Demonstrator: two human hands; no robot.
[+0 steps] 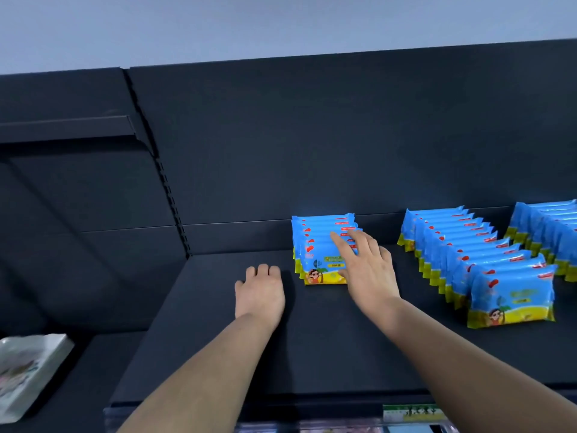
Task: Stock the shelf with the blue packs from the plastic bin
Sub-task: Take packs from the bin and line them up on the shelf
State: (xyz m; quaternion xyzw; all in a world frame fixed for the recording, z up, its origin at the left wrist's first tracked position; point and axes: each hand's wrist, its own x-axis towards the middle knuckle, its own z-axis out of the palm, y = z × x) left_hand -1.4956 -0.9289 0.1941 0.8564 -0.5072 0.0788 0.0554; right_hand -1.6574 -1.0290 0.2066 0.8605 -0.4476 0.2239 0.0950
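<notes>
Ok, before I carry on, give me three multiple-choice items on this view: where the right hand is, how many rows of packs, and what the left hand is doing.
1. The right hand touches: A) the leftmost row of packs; B) a cardboard box; C) a red bottle.
2. Rows of blue packs on the shelf: A) one; B) three; C) five.
3. The left hand: A) grips a pack; B) rests on the shelf, holding nothing; C) is out of view.
Answers: 1 A, its spread fingers lie on that row's front pack; 2 B, three rows stand side by side, the rightmost cut by the frame edge; 3 B, it lies on bare shelf beside the packs.
</notes>
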